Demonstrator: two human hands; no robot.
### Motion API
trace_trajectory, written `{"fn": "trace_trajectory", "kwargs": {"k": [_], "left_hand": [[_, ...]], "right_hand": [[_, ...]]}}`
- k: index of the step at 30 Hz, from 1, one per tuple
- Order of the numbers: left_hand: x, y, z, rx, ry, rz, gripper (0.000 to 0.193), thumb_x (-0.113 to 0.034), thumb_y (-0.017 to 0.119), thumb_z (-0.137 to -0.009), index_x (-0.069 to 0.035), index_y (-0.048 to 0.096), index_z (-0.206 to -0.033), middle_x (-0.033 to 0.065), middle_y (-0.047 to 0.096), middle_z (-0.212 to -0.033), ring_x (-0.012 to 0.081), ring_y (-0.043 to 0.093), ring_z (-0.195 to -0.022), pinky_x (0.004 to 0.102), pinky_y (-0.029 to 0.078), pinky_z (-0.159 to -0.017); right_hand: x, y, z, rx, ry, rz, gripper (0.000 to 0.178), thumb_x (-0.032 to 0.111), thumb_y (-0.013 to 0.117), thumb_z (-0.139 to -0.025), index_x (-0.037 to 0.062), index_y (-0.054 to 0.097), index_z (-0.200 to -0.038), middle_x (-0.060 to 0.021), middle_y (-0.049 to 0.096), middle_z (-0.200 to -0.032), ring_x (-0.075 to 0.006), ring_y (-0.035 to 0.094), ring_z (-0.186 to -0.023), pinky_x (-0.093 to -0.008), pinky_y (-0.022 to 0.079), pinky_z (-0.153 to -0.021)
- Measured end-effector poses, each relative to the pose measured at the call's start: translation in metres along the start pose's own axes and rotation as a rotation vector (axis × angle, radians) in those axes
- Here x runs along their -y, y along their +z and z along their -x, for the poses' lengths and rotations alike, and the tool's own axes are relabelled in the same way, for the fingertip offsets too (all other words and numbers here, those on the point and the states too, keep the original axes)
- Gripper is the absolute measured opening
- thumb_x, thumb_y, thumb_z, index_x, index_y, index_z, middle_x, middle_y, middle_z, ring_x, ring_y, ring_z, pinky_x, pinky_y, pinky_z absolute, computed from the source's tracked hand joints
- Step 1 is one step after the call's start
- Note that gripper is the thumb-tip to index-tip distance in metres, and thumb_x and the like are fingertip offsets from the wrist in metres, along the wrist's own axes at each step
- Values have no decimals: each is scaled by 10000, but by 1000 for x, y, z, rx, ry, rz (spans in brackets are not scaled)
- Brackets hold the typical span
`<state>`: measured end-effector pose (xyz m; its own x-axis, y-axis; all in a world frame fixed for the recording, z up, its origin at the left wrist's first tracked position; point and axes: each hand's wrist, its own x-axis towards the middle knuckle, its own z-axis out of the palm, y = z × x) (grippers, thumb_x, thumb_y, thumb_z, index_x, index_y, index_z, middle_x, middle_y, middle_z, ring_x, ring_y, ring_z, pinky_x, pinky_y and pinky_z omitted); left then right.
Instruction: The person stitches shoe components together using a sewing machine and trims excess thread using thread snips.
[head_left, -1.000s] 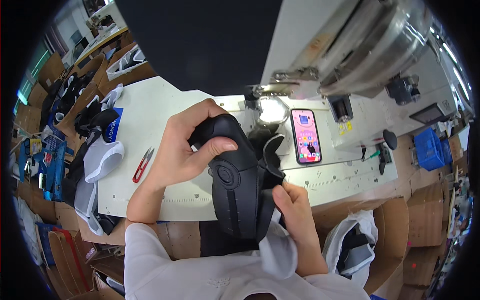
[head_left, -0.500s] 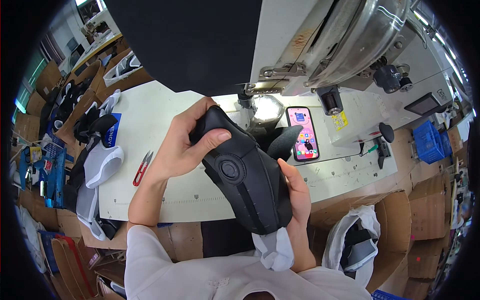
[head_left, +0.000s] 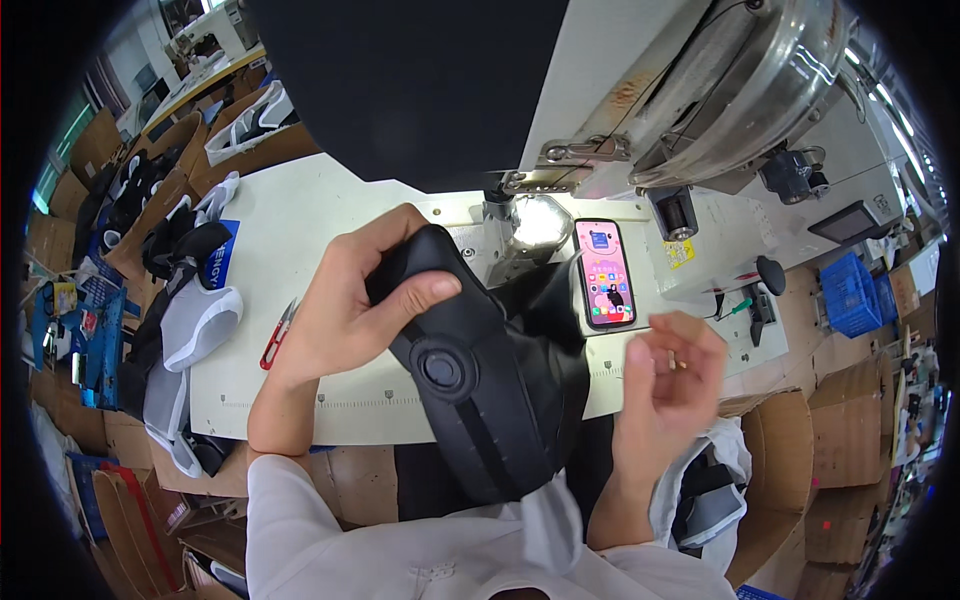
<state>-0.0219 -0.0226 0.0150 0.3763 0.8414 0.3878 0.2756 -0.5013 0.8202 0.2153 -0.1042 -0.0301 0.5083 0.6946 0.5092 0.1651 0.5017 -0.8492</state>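
Left hand (head_left: pixel 345 300) gripping a black moulded shoe upper with a round emblem (head_left: pixel 480 390), thumb pressed across its top, right hand (head_left: pixel 672 380) loosely curled, empty, just right of it, pink-screened smartphone (head_left: pixel 606 272) beyond.

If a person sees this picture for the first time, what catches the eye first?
At the centre, the left hand grips a black moulded shoe upper with a round emblem over the white sewing table. The right hand hovers free beside it. Behind, a phone with a pink glowing screen lies under the grey sewing machine.
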Motion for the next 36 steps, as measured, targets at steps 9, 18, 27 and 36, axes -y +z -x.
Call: {"fn": "trace_trajectory", "kwargs": {"k": [9,18,27,36], "left_hand": [[-11,3,6,28,-46,27,425,-385,728,-886,11,576,-901,-2,524,-758,74,470,-702,230,365,-606],[40,31,-20,-69,-119,181,337,-288,641,-983,48,649,-983,-1,580,-768,44,503,-696,212,417,-603],[50,50,-49,-254,-261,267,196,-99,628,-935,51,671,-1055,63,686,-913,94,625,-801,246,499,-683],[72,28,-54,-15,35,21,209,-51,672,-831,42,684,-1017,111,693,-1071,249,637,-991,355,464,-913]], "right_hand": [[-3,27,-19,879,268,103,248,203,617,-994,-31,606,-913,-59,625,-781,-92,545,-652,-265,436,-585],[-26,35,-22,668,449,-198,252,209,595,-1013,-27,662,-1072,1,646,-788,-28,505,-692,-204,403,-609],[-45,52,-32,489,640,-382,122,69,670,-943,-42,675,-995,-30,690,-844,-33,598,-716,-183,480,-640],[-49,66,-24,356,541,-301,127,47,675,-929,-54,707,-999,-25,693,-838,-29,586,-715,-172,459,-624]]}}
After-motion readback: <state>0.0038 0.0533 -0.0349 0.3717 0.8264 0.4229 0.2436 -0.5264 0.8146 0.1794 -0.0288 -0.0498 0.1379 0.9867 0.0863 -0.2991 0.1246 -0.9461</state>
